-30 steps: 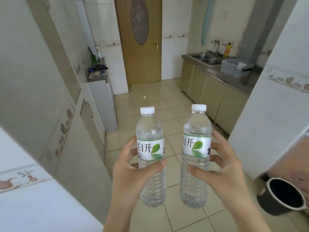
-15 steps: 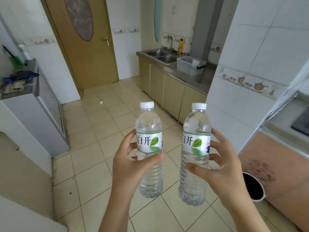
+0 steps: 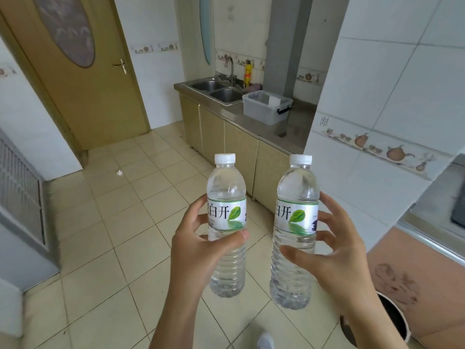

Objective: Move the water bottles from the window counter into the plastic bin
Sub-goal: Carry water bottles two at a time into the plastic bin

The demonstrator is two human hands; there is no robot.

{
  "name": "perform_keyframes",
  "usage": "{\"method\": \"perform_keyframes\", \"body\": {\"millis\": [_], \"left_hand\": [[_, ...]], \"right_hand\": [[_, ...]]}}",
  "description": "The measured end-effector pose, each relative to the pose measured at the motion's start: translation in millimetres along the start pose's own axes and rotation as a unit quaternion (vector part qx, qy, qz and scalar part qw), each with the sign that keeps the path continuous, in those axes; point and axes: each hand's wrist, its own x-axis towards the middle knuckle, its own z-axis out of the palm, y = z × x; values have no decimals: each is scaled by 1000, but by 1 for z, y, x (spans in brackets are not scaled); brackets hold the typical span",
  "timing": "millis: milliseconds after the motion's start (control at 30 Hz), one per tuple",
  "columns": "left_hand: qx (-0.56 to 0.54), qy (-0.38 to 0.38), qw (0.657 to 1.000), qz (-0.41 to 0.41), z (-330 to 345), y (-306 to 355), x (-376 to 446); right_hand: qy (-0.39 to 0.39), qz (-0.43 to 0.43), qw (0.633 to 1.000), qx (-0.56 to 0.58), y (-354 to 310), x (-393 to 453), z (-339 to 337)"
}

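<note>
Two clear water bottles with white caps and green-leaf labels stand upright in front of me over the tiled floor. My left hand (image 3: 201, 248) grips the left bottle (image 3: 226, 187) around its middle. My right hand (image 3: 334, 250) grips the right bottle (image 3: 297, 187) the same way. The translucent plastic bin (image 3: 256, 110) with a black side handle sits on the steel counter (image 3: 292, 132) beside the sink, ahead and above the bottles. It looks open on top.
A double steel sink (image 3: 216, 90) with a tap and a yellow bottle (image 3: 248, 73) is behind the bin. Beige cabinets (image 3: 231, 142) run under the counter. A white tiled wall corner (image 3: 377, 137) juts in at right. A wooden door (image 3: 83, 71) is at back left. A dark pot (image 3: 392, 321) sits low right.
The view has swung right and moved forward; the counter and bin are nearer and more central. Both hands keep the same grip on the bottles.
</note>
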Motion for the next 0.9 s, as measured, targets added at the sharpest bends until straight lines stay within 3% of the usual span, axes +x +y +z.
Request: {"method": "perform_keyframes", "body": {"millis": [333,600,900], "left_hand": [[8,15,1000,-12,71,5,201],[8,9,1000,-11,91,5,343],[40,-66,997,11,92,-4,537]], "right_hand": [[3,-11,1000,16,36,213,37],[-2,-30,1000,4,53,346,87],[67,-5,998,12,76,484,168]]}}
